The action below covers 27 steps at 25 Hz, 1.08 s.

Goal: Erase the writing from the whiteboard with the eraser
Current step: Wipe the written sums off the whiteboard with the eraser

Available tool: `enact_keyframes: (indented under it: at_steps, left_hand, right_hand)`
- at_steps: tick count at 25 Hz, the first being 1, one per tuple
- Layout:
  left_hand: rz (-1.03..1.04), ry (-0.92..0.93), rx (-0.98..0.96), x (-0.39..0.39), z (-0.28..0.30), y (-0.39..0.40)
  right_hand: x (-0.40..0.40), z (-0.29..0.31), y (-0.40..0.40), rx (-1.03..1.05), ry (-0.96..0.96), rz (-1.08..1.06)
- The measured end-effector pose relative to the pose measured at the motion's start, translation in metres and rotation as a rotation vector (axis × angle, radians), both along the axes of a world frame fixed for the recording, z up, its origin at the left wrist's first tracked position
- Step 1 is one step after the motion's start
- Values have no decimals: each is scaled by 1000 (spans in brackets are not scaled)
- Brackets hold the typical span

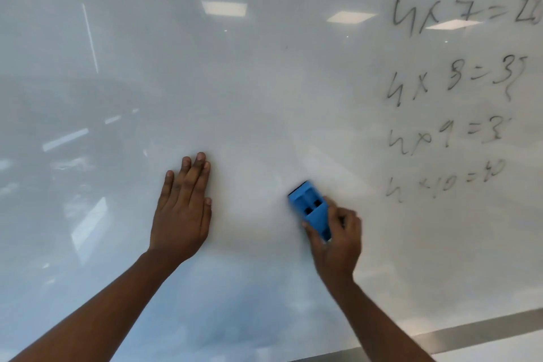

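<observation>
The right hand (pixel 338 241) is clamped on the blue eraser (pixel 312 210), pressed against the whiteboard (pixel 264 82) low and centre. The left hand (pixel 182 211) lies flat, fingers together, just left of it. Multiplication writing (pixel 446 97) remains at upper right, well apart.

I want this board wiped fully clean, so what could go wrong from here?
1. The writing sits well right of the eraser; its top line runs past the frame's edge, so parts could be missed.
2. The right hand holds only the eraser's lower end, so the grip might slip under pressure.
3. The left hand lies flat on the whiteboard and may leave smudges.
</observation>
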<state>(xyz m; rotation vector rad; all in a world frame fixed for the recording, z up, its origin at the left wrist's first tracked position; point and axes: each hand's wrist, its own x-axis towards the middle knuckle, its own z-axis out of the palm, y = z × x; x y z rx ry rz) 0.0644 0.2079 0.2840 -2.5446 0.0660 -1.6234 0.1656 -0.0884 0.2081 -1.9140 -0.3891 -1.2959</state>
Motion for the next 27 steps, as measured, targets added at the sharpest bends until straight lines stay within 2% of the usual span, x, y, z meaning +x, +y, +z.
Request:
enact_keyframes:
  at_steps: [4,6,9,12,14,15,18,20,22,25,26,27]
  left_hand:
    - [-3,-47,-44,5,-2,-9]
    - [-14,-77,-105,9,-5,-16]
    - [-23,-108,-102,13,0,-17]
    - [-12,-115,-54,17,35,-11]
    - [-20,-141,-92,19,66,-13]
    - [-30,-143,-104,21,78,-15]
    - [-61,-118,-70,22,89,-19]
    - [-48,-87,-40,21,90,-15]
    - [-42,-78,-37,19,91,-14]
    - [-37,-68,-12,19,98,-25]
    - [-37,-69,9,21,103,-31]
    - [-32,-65,38,24,109,-38]
  right_hand:
    - [-35,-26,41,-508,-194,164]
    - [-28,6,39,-586,-289,169]
    - [-3,103,22,-315,-305,44]
    - [22,208,-1,-16,-209,-56]
    - [23,218,6,61,-232,-115]
    - [20,204,13,-27,-297,-124]
    - [13,142,12,-570,-511,-78]
    - [27,153,-16,-747,-561,-118]
    - [40,185,-34,-597,-502,-214]
    - [41,228,-24,-24,-264,-234]
    - [38,234,-10,67,-248,-235]
    - [37,235,4,51,-314,-242]
